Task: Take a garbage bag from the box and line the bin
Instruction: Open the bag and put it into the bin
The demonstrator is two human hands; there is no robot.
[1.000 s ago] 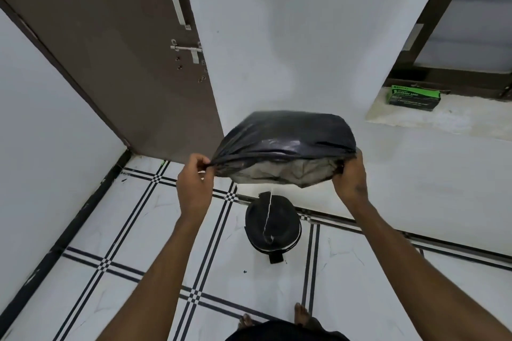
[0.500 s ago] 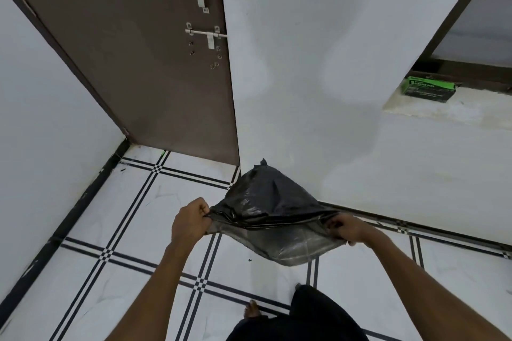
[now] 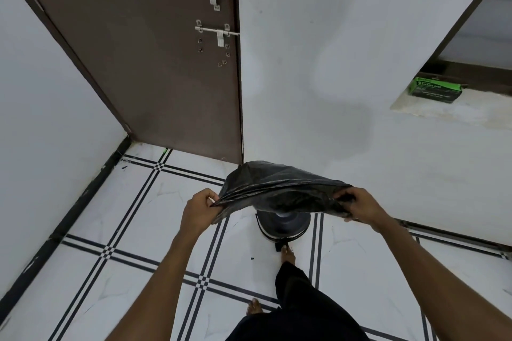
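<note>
White tiled floor carries the bin [image 3: 282, 225] at frame centre, and just above it both hands, left hand [image 3: 200, 209] and right hand [image 3: 360, 206], pinch the garbage bag [image 3: 279, 188] mouth with curled fingers, which should spread wide before lowering.

Home interior, tiled floor [image 3: 83, 271], bolted door [image 3: 155, 58]

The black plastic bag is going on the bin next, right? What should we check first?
1. Left hand grips the black plastic garbage bag: ok.
2. Right hand grips its other side: ok.
3. Bag mouth spread wide: cannot tell.
4. Bag held above the round black pedal bin: ok.
5. Bare foot at the pedal: ok.
6. Bin lid up: cannot tell.
</note>
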